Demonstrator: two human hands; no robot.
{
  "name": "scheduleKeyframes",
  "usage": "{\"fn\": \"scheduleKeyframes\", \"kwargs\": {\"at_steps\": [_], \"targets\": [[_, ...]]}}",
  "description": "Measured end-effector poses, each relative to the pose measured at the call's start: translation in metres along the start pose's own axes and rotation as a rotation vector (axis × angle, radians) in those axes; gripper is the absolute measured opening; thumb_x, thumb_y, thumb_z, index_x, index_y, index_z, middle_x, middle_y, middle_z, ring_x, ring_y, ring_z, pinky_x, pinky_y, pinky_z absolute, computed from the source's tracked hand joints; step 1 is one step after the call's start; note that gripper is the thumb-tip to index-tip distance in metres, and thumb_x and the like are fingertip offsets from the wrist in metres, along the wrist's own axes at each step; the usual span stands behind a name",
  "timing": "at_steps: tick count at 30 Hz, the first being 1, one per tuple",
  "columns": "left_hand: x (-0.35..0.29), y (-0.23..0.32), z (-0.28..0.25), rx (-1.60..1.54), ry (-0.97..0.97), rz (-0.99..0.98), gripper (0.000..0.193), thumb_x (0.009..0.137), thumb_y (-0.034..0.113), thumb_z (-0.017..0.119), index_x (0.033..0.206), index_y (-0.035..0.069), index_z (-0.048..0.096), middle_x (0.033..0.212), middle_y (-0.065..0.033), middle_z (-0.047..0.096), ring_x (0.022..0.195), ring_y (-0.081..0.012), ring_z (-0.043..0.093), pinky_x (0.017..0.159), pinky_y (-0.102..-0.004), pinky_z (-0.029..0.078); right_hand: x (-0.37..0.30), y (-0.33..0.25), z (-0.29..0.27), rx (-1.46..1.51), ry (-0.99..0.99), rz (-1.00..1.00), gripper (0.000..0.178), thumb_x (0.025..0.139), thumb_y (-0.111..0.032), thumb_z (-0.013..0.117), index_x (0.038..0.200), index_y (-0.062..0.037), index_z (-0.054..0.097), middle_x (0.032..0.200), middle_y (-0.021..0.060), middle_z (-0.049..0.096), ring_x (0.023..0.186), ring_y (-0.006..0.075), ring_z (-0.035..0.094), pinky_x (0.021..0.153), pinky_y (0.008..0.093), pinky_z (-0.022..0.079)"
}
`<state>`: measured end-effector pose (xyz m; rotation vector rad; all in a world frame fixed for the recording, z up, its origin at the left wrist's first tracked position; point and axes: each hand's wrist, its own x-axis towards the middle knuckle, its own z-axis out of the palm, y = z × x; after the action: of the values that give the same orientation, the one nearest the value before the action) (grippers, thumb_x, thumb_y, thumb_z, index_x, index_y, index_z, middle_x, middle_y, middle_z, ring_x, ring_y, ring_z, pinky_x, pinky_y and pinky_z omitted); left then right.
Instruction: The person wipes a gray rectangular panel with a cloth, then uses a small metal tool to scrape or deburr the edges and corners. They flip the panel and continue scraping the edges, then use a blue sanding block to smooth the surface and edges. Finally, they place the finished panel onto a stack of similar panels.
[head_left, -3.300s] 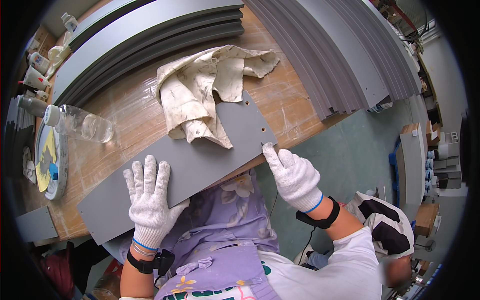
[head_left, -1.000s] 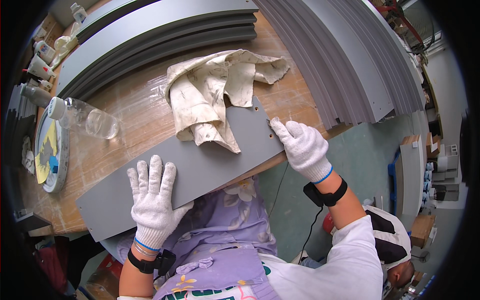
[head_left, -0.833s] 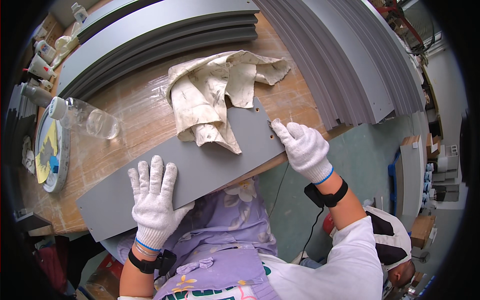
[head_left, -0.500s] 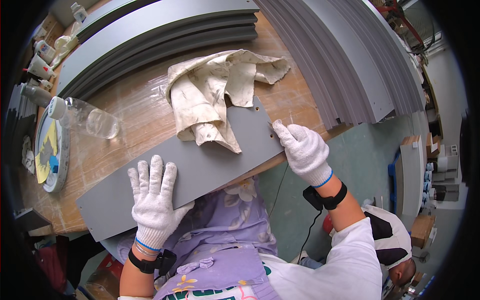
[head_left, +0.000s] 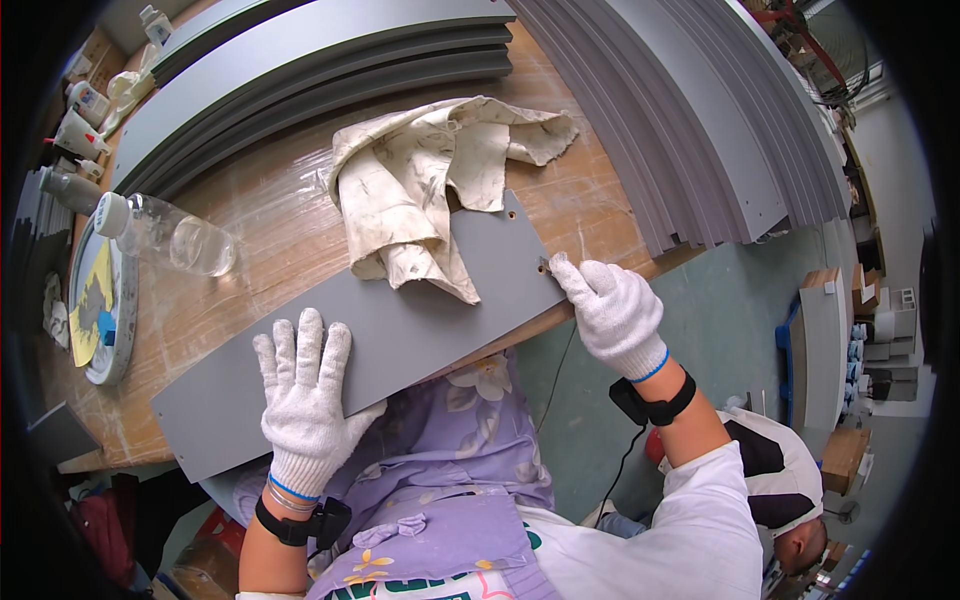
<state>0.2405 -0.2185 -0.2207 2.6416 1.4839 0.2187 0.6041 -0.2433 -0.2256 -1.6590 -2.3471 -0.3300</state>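
Note:
A long grey panel [head_left: 430, 330] lies slantwise along the near edge of the table, with small holes at its right end. My left hand [head_left: 305, 390], in a white knitted glove, rests flat on the panel's left part with fingers spread. At the right end, my gloved right hand [head_left: 610, 305] is closed in a pinch beside one of the holes. A small dark tip shows at its fingertips by the hole; what it belongs to is too small to make out. A stained cream cloth [head_left: 410, 200] lies crumpled over the panel's far edge.
Stacked grey panels [head_left: 330, 75] lie at the back, more panels [head_left: 690, 120] at the right. A clear bottle [head_left: 200, 245] lies by a round lid [head_left: 125, 340] holding a yellow sponge [head_left: 92, 305]. Another person [head_left: 775, 465] is low at the right.
My right hand has shifted slightly right and down, and the dark tip now sits at the hole. My left hand stays flat on the panel.

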Motion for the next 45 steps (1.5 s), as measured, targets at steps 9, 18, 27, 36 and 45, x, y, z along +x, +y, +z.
{"fn": "scheduleKeyframes", "kwargs": {"at_steps": [9, 18, 27, 36, 45], "targets": [[-0.001, 0.0, 0.001, 0.003, -0.001, -0.003, 0.111, 0.05, 0.032, 0.093, 0.147, 0.009, 0.044, 0.156, -0.0189, 0.037, 0.147, -0.039, 0.028, 0.123, -0.055, 0.015, -0.004, 0.001, 0.001, -0.043, -0.058, 0.006, 0.052, 0.079, -0.003, 0.06, 0.132, -0.0062, 0.06, 0.079, 0.0068, 0.051, 0.067, 0.0233, 0.056, 0.057, 0.0355, 0.05], [-0.001, 0.001, 0.001, 0.0, 0.001, -0.002, 0.111, 0.05, 0.031, 0.093, 0.148, 0.01, 0.044, 0.156, -0.0192, 0.037, 0.148, -0.0384, 0.028, 0.123, -0.0551, 0.015, -0.003, 0.001, 0.002, -0.047, -0.055, 0.005, 0.053, 0.079, -0.002, 0.06, 0.132, -0.0051, 0.06, 0.078, 0.0077, 0.051, 0.067, 0.0245, 0.057, 0.057, 0.0369, 0.05], [-0.001, 0.0, 0.001, -0.002, -0.001, -0.005, 0.111, 0.05, 0.03, 0.093, 0.148, 0.009, 0.044, 0.156, -0.0194, 0.037, 0.148, -0.0391, 0.027, 0.123, -0.0552, 0.015, 0.022, -0.002, -0.002, 0.98, 0.045, 0.814, 0.018, 0.099, -0.009, 0.057, 0.112, 0.0012, 0.063, 0.085, 0.0014, 0.059, 0.073, 0.0121, 0.055, 0.066, 0.0287, 0.049], [0.0, 0.001, 0.001, 0.0, -0.001, 0.008, 0.111, 0.051, 0.03, 0.093, 0.148, 0.009, 0.043, 0.156, -0.0196, 0.036, 0.148, -0.0392, 0.027, 0.123, -0.056, 0.014, 0.052, 0.014, 0.014, 1.889, 0.251, 0.946, 0.021, 0.102, -0.011, 0.048, 0.112, 0.0075, 0.053, 0.125, 0.0264, 0.058, 0.112, 0.037, 0.063, 0.101, 0.0438, 0.055], [0.0, 0.002, -0.002, -0.008, -0.001, 0.007, 0.108, 0.053, 0.031, 0.092, 0.147, 0.009, 0.045, 0.156, -0.019, 0.037, 0.148, -0.0391, 0.027, 0.123, -0.0555, 0.015, 0.04, 0.006, 0.002, 2.094, 0.024, 0.986, 0.022, 0.101, -0.007, 0.049, 0.115, 0.0093, 0.054, 0.127, 0.026, 0.058, 0.113, 0.0342, 0.064, 0.101, 0.0436, 0.054]]}}
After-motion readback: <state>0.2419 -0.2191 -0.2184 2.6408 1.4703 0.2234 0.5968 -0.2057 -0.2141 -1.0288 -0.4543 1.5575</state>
